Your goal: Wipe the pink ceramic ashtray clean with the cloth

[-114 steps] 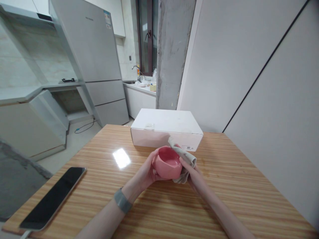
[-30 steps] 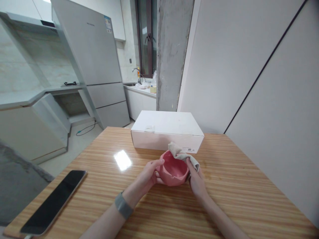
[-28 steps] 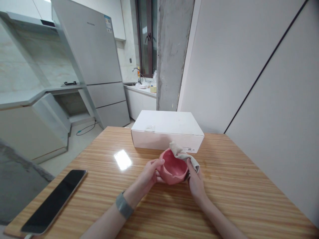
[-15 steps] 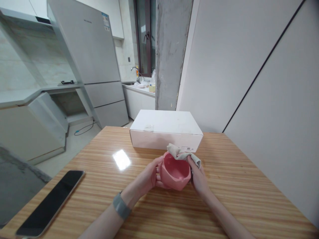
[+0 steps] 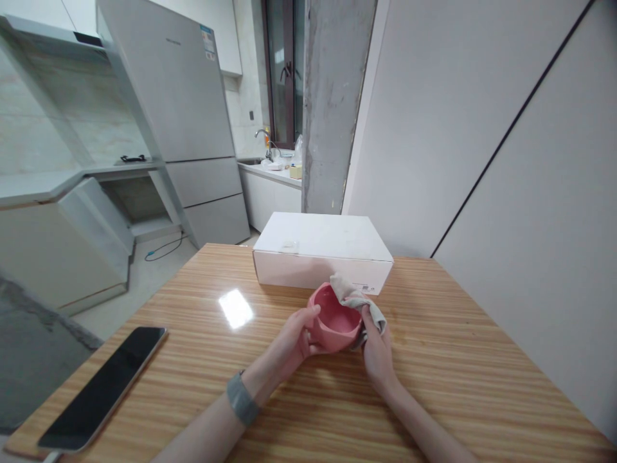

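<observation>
Although the half-curled left hand (image 5: pixel 295 335) holds the bowl (image 5: pixel 332 337) near the box (image 5: pixel 321 239) and the right hand (image 5: pixel 378 352) pinches the cloth (image 5: pixel 348 294), slackening could drop the bowl.

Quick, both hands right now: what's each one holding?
Left hand: closed on the pink faceted bowl.
Right hand: closed on the grey cloth, at the bowl's rim.

white box (image 5: pixel 322 238) blocks way beyond bowl (image 5: pixel 332 337); table (image 5: pixel 463 347) open at right, phone (image 5: pixel 106 389) far left.
</observation>
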Tool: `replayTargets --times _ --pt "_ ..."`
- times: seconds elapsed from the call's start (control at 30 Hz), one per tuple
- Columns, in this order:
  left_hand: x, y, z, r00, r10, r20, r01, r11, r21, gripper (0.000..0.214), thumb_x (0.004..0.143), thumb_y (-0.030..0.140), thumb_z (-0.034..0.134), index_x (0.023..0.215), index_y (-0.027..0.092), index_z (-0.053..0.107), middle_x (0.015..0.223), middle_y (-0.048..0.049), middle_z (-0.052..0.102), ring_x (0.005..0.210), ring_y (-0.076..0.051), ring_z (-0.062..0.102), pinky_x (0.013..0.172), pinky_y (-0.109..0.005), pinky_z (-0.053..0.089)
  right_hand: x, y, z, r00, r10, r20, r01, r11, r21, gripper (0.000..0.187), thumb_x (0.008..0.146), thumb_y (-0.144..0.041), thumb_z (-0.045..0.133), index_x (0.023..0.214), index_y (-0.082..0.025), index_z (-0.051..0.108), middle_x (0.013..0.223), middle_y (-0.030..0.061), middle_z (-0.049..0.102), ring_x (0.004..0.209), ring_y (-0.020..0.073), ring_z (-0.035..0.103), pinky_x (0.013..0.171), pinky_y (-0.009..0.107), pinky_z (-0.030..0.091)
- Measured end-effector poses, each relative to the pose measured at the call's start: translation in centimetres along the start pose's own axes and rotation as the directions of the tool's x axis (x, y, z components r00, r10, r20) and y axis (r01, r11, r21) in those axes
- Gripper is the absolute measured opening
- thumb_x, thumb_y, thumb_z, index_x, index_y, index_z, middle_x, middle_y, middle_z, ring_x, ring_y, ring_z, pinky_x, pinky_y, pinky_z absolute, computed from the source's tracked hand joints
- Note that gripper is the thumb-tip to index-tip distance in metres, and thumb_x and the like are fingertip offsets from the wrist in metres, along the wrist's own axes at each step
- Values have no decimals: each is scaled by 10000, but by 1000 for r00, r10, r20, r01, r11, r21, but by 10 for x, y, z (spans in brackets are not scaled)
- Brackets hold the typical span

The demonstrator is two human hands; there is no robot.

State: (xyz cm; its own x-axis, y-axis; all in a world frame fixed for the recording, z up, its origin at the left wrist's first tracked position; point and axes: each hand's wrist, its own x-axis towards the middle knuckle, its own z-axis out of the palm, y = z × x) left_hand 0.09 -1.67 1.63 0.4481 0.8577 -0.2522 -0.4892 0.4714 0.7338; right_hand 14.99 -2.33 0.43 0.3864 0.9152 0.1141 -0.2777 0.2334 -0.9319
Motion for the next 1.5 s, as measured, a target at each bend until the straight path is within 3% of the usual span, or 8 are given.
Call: replayTargets --times 0.17,0.4,0.57,0.67,0.83,1.17,1.33,1.5 --pt "2 5 -10 982 -148 -121 158 984 80 357 777 416 659 994 134 679 823 -61 731 603 -148 652 526 -256 554 16 0 -12 991 128 49 -129 992 7 448 616 -568 778 880 -207 757 899 66 773 951 316 675 890 425 487" --pt "6 3 -11 983 -65 -173 64 998 -11 255 779 329 680 928 122 692 758 -50 732 592 -130 651 561 -236 555 9 8 -6 994 101 46 -101 995 12 450 654 -576 749 931 -222 752 982 56 764 1044 290 643 970 403 445" --pt "3 1 -2 997 72 -18 -72 997 -34 298 780 286 711 1025 121 671 944 -99 736 829 -179 691 770 -298 567 -2 4 4 1000 2 18 -2 1000 13 427 723 -569 696 977 -228 737 1082 49 737 1161 276 577 1035 391 391" --pt "1 3 -3 998 -11 59 13 1000 -25 317 800 392 675 989 137 663 866 -77 726 749 -178 690 713 -315 575 3 2 -1 1000 -17 -2 17 1000 24 412 742 -562 683 968 -222 737 1076 50 738 1159 273 579 1041 387 385" --pt "2 7 -13 983 -173 54 168 983 76 392 810 507 598 906 133 666 710 -29 672 570 -149 637 548 -283 556 18 2 -17 993 103 50 -105 994 39 388 699 -540 737 915 -218 746 1000 58 757 1012 290 654 953 412 461" --pt "5 3 -13 997 -37 -70 40 998 45 292 721 387 699 848 130 647 700 -43 688 586 -149 633 591 -282 555 16 10 -14 991 125 40 -127 990 60 448 692 -554 739 990 -220 729 1054 55 745 1068 285 636 962 407 459" --pt "3 1 -3 997 73 26 -71 995 -71 297 718 250 724 978 133 640 889 -78 725 767 -175 672 697 -288 553 9 16 -11 998 67 11 -68 994 89 437 752 -536 693 1075 -240 699 1155 39 709 1190 261 567 1039 392 396" --pt "-1 7 -5 996 -67 51 67 998 6 310 803 424 629 957 155 659 795 -41 705 655 -167 658 621 -308 558 14 14 -18 998 67 -3 -66 995 79 399 748 -521 703 1018 -227 713 1096 35 733 1132 269 601 1020 393 407"
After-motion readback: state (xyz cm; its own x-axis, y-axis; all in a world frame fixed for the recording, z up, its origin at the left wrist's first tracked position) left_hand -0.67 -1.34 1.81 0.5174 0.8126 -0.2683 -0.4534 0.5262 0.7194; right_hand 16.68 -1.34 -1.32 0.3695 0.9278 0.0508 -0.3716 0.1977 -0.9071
